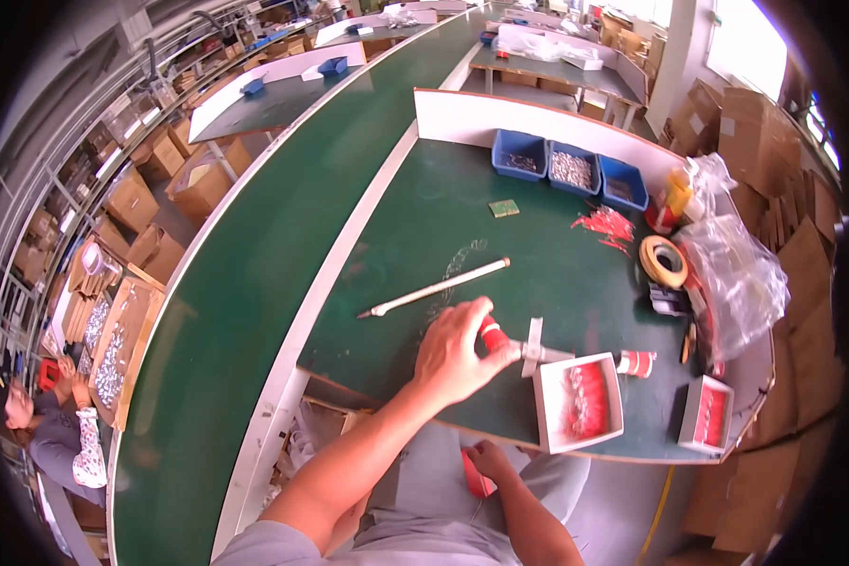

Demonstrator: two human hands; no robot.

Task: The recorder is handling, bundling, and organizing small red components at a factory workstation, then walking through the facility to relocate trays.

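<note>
My left hand (pixel 455 357) is closed round a small red roll-shaped bundle (pixel 492 333) with a white band, just above the green table top. Beside its fingertips lie crossed pale strips (pixel 535 347). A white open box (pixel 544 415) holding red pieces with silvery ends stands right of them at the table's front edge. Low over my lap, below that edge, my right hand (pixel 489 460) is closed on a flat red piece (pixel 478 479), partly hidden by the fingers. Another red bundle with a white band (pixel 638 364) lies behind the box.
A long white stick (pixel 439 287) lies left of centre. Blue bins (pixel 573 170) line the back, with loose red pieces (pixel 606 224), a tape roll (pixel 663 261) and a plastic bag (pixel 736 283) at right. A smaller box (pixel 706 415) sits front right. Across the green conveyor (pixel 226 311) a person (pixel 57 429) works.
</note>
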